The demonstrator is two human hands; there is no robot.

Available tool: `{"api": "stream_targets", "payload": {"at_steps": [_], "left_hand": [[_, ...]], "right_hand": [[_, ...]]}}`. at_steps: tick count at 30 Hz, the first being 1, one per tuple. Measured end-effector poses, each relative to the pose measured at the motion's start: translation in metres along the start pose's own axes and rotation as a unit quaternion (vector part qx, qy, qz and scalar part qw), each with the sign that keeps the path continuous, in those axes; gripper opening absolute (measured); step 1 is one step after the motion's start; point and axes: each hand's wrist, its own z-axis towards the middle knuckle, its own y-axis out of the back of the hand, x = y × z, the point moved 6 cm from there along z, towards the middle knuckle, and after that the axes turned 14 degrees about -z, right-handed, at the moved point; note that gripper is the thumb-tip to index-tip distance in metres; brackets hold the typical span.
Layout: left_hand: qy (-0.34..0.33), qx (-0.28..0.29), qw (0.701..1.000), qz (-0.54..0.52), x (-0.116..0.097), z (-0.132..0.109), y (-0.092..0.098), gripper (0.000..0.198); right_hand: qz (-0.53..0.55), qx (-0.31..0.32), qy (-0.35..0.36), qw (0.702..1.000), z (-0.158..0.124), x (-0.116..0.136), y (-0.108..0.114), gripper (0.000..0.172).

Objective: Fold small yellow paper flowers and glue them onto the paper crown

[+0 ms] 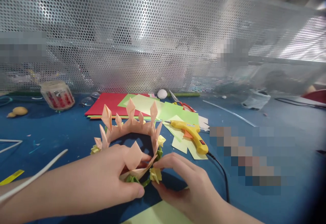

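Observation:
A peach folded-paper crown point(131, 127) with pointed tips stands on the blue table, trimmed with green and yellow paper pieces. My left hand point(119, 173) grips its near left side, the fingers inside the ring and the thumb outside by a green paper piece. On the near right side, my right hand point(183, 176) pinches a small yellow paper flower point(155, 175) against the band between thumb and fingers. The inner fingertips of my left hand are partly hidden by the band.
Behind the crown lie a yellow glue gun point(189, 130) with a black cord, red-handled scissors point(180, 102), red paper point(104, 103) and green sheets point(178, 112). A glass jar point(57, 95) stands back left before a perforated metal screen point(142, 40). A pale sheet point(160, 213) lies at the front.

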Motion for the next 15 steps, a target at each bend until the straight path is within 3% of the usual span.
{"api": "stream_targets", "payload": {"at_steps": [3,13,15], "left_hand": [[0.024,0.009,1.0,-0.014,-0.0006,-0.0004,-0.0012,0.022],[0.022,-0.007,0.999,-0.03,0.0031,-0.0008,-0.0002,0.013],[0.004,-0.037,0.999,-0.014,0.0029,-0.0009,0.0027,0.011]], "right_hand": [[-0.007,0.001,0.0,1.0,0.0004,0.0005,-0.0003,0.024],[-0.036,-0.01,-0.005,0.999,-0.0013,0.0006,-0.0007,0.029],[-0.039,-0.008,-0.004,0.999,-0.0013,0.0005,-0.0011,0.029]]}}
